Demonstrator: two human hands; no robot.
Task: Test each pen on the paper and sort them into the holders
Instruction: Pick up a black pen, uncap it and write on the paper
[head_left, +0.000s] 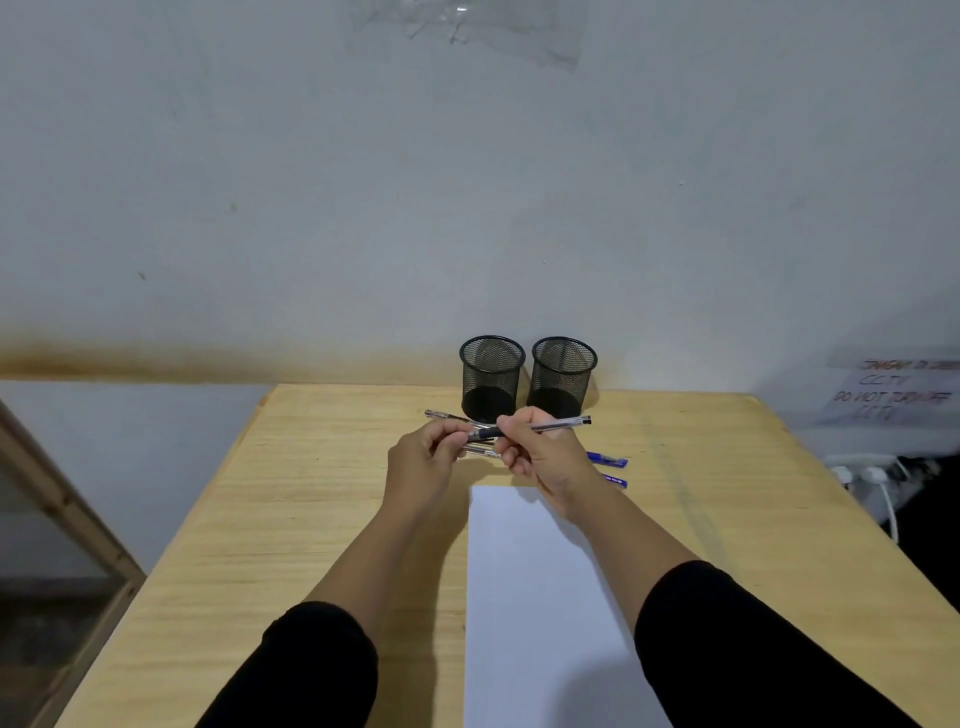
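Just in front of the two mesh holders, both hands grip one clear pen: left hand fingers should pull the cap straight off while the right hand steadies the barrel.

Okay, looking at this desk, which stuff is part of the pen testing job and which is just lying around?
Job:
held pen, gripped by both hands (left hand, right hand)
clear pens near the holders
blue pens
paper
left holder
right holder

Lying about:
wall note
plugs
frame on the left
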